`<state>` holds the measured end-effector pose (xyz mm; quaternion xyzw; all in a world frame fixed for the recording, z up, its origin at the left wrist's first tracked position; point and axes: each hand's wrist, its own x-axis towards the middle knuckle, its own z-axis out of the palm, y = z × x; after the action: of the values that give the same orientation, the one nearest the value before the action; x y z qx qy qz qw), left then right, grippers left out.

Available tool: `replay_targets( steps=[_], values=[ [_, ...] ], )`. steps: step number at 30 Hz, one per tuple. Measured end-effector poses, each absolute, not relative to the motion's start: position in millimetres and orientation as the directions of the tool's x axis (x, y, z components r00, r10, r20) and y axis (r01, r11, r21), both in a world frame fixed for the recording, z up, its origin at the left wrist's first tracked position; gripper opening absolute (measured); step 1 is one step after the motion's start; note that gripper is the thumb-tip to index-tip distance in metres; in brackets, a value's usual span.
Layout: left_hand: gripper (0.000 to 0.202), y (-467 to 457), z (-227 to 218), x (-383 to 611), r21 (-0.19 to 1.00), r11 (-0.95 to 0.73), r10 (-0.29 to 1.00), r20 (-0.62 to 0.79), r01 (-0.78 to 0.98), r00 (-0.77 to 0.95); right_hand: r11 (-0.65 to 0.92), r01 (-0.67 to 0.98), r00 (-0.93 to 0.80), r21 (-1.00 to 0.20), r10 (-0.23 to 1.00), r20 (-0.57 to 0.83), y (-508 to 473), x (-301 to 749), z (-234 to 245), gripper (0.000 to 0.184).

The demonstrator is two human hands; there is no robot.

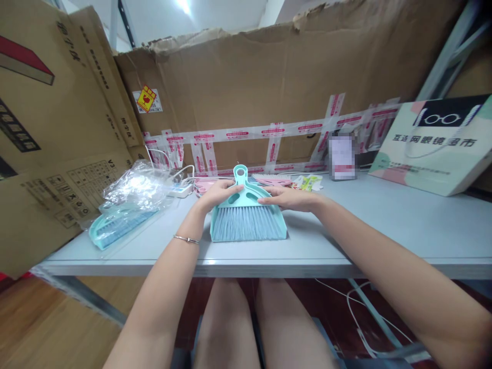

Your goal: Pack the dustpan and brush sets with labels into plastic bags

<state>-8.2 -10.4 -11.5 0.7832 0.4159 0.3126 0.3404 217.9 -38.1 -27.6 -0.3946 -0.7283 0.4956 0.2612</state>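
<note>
The grey bench [388,225] carries a pale green dustpan [283,229] near the middle of its front edge, mouth toward that edge, well apart from both front corners. A matching brush [243,200] lies nested on it. The right hand [290,198] and left hand [220,195] are partly closed about the pair's upper sides, digits over the top; how firmly they press cannot be told. The set looks light, its plastic stiff and probably slightly slippery. The soft-looking blue bristles [248,224] should bend easily, so the narrow handle [240,180] seems the surest hold.
</note>
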Motion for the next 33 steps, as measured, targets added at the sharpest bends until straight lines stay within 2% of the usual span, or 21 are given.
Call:
replay_targets(
  steps=[3, 7, 10, 12, 14, 15, 17, 20, 25, 29, 31, 33],
  values=[
    [0.033, -8.7, -11.1, -9.9, 0.807, -0.406, 0.884, 0.228, 0.428, 0.409, 0.315, 0.360, -0.618, -0.878, 0.786, 0.029, -40.7, 221.5, -26.9, 0.048],
    [0.035, -6.0, -9.9, -13.4, 0.814, -0.376, 0.913, 0.245, 0.442, 0.326, 0.470, 0.491, -0.642, -0.734, 0.764, 0.059, -45.5, 223.5, -26.5, 0.074],
    [0.035, -5.9, -9.1, -14.9, 0.827, -0.354, 0.924, 0.237, 0.436, 0.300, 0.455, 0.540, -0.650, -0.708, 0.760, -0.008, -41.6, 240.4, -21.8, 0.092],
    [0.033, -6.2, -9.1, -15.1, 0.839, -0.340, 0.930, 0.231, 0.425, 0.287, 0.386, 0.561, -0.539, -0.732, 0.842, 0.031, -31.5, 262.1, -19.0, 0.080],
    [0.033, -6.1, -9.7, -14.9, 0.841, -0.339, 0.929, 0.228, 0.421, 0.293, 0.248, 0.669, -0.207, -0.701, 0.968, 0.145, -17.3, 286.7, -20.4, 0.061],
    [0.033, -5.8, -10.2, -14.7, 0.840, -0.342, 0.926, 0.225, 0.422, 0.303, 0.134, 0.737, -0.007, -0.662, 0.982, 0.191, -10.0, 297.9, -23.1, 0.057],
    [0.033, -5.0, -11.1, -14.5, 0.838, -0.351, 0.920, 0.223, 0.419, 0.324, -0.037, 0.803, 0.205, -0.595, 0.954, 0.217, 2.4, 314.2, -32.1, 0.061],
    [0.034, -3.4, -12.6, -14.7, 0.838, -0.352, 0.918, 0.222, 0.416, 0.329, -0.063, 0.833, 0.175, -0.550, 0.972, 0.154, 13.2, 321.6, -47.7, 0.061],
    [0.034, -0.2, -15.5, -15.6, 0.838, -0.355, 0.915, 0.220, 0.414, 0.339, -0.002, 0.846, 0.099, -0.533, 0.983, 0.153, 19.7, 317.1, -59.4, 0.019],
    [0.033, 0.8, -16.8, -15.2, 0.837, -0.345, 0.921, 0.216, 0.424, 0.323, 0.019, 0.821, 0.211, -0.571, 0.919, 0.333, 18.3, 319.4, -52.5, 0.004],
    [0.032, 0.3, -17.0, -14.6, 0.839, -0.332, 0.930, 0.215, 0.431, 0.299, 0.079, 0.792, 0.283, -0.606, 0.832, 0.478, 13.5, 316.7, -43.9, 0.013],
    [0.032, -0.8, -17.0, -13.9, 0.841, -0.315, 0.940, 0.212, 0.439, 0.267, 0.206, 0.761, 0.319, -0.616, 0.707, 0.631, 5.5, 307.3, -34.3, 0.028]
  ],
)
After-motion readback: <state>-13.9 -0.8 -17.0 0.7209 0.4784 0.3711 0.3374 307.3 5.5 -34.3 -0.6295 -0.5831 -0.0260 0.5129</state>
